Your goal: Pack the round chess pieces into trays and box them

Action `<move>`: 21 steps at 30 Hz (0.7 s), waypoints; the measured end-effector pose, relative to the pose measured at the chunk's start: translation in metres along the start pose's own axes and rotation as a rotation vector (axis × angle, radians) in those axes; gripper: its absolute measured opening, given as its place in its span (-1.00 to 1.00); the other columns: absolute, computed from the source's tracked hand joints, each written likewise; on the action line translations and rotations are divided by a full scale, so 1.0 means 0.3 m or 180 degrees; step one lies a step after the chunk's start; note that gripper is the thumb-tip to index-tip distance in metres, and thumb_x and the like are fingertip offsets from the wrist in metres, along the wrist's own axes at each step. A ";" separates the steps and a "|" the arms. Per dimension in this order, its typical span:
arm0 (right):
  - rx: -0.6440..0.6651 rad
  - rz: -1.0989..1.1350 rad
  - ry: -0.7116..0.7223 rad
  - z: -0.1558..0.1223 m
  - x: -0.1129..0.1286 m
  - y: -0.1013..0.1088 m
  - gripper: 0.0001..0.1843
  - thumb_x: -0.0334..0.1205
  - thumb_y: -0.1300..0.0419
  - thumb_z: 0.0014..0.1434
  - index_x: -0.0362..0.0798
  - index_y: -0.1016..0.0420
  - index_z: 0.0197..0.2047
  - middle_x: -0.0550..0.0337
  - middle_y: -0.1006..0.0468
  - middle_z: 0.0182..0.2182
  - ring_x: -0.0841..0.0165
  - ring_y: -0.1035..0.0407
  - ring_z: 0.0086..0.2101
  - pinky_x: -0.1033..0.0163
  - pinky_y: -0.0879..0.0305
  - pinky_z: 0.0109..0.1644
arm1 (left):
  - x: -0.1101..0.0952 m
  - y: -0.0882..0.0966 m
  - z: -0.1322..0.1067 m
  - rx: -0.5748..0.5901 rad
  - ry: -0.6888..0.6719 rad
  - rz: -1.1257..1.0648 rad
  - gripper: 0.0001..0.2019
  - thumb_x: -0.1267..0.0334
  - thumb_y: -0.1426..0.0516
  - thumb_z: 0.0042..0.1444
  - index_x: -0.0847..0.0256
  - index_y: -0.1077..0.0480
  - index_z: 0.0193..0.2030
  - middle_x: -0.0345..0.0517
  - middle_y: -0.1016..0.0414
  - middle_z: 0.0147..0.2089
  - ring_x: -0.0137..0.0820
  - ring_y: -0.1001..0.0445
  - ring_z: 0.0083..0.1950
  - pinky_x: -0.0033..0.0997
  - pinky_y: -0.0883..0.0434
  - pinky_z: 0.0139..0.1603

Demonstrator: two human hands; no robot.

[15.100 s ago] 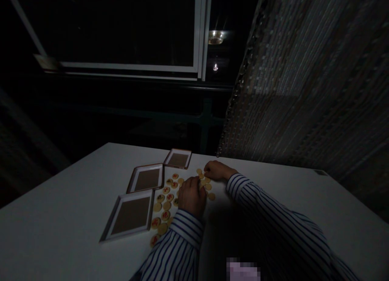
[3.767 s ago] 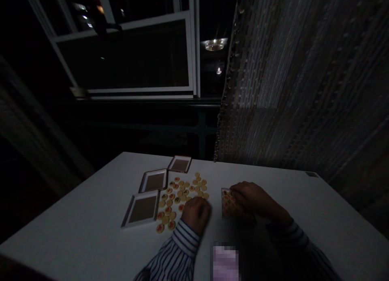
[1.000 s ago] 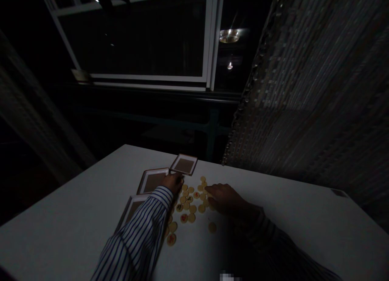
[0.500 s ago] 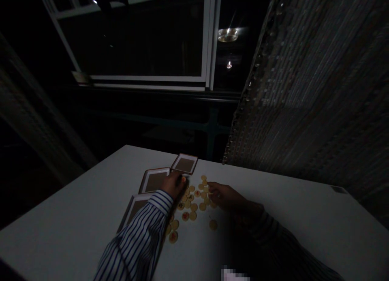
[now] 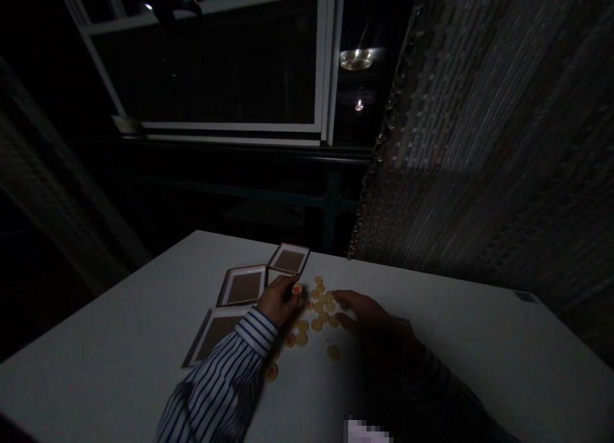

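My left hand (image 5: 279, 300) is closed, its thumb and fingers pinching a round Chinese chess piece (image 5: 297, 289) with a red character facing me. My right hand (image 5: 361, 312) is at the right edge of the scattered pieces, thumb and forefinger apart, with nothing visible between them. Between both hands lie several pale wooden Chinese chess pieces (image 5: 323, 316), mostly blank side up, some overlapping. One piece (image 5: 333, 352) lies alone nearer me. A red-marked piece (image 5: 271, 371) sits beside my left sleeve, and the forearm hides others.
Hinged shallow panels with pale rims stand left of the pieces: a far one (image 5: 306, 254), a middle one (image 5: 221, 289) and a near one (image 5: 197, 341), partly behind my sleeve. The white table (image 5: 455, 341) ends before a dark window and a bead curtain (image 5: 432, 194).
My right hand's fingers have spread from a pinch. My left hand has shifted slightly right and lower with its piece, whose red mark now faces me more. The view has moved slightly.
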State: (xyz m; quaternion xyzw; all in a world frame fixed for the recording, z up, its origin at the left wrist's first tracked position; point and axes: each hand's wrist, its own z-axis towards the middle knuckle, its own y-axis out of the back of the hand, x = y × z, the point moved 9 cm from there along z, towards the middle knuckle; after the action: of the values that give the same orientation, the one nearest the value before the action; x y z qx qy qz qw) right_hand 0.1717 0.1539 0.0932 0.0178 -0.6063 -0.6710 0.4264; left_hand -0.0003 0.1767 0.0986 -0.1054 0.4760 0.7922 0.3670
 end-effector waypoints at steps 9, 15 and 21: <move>-0.0626 -0.1154 0.0509 -0.063 0.068 0.073 -0.32 0.06 -0.04 0.02 -0.14 -0.12 0.14 -0.11 -0.24 0.06 0.13 -0.11 0.04 -0.05 0.07 0.10 | -0.107 -0.015 -0.014 -0.0048 0.0035 -0.0337 -0.68 0.32 -0.09 -0.07 0.22 -0.29 -0.11 -0.06 -0.41 -0.21 -0.37 -0.40 -0.19 -0.32 -0.37 -0.14; -0.0756 -0.0426 -0.0497 -0.070 -0.006 0.112 -0.77 -0.13 0.02 0.09 -0.08 -0.36 -0.38 0.18 -0.46 -0.48 0.43 -0.30 -0.48 0.35 -0.18 -0.44 | -0.186 -0.025 -0.028 -0.0162 0.0007 -0.0494 -0.71 0.31 -0.09 -0.06 0.22 -0.30 -0.13 -0.05 -0.42 -0.21 -0.36 -0.40 -0.18 -0.31 -0.37 -0.15; -0.0771 -0.1147 -0.0433 -0.102 0.005 0.130 -0.74 -0.28 0.08 0.05 -0.06 -0.18 -0.63 0.33 -0.15 -0.73 0.52 0.01 -0.68 0.36 0.16 -0.58 | -0.229 -0.088 -0.048 -0.0189 -0.0017 -0.0662 -0.72 0.32 -0.07 -0.03 0.21 -0.28 -0.12 -0.05 -0.40 -0.20 -0.37 -0.39 -0.18 -0.31 -0.35 -0.16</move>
State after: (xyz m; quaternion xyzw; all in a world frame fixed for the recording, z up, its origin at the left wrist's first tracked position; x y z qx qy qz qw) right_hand 0.2088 0.1324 0.1182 0.0292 -0.5357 -0.8038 0.2569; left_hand 0.0636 0.1390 0.1086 -0.1629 0.4379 0.7639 0.4451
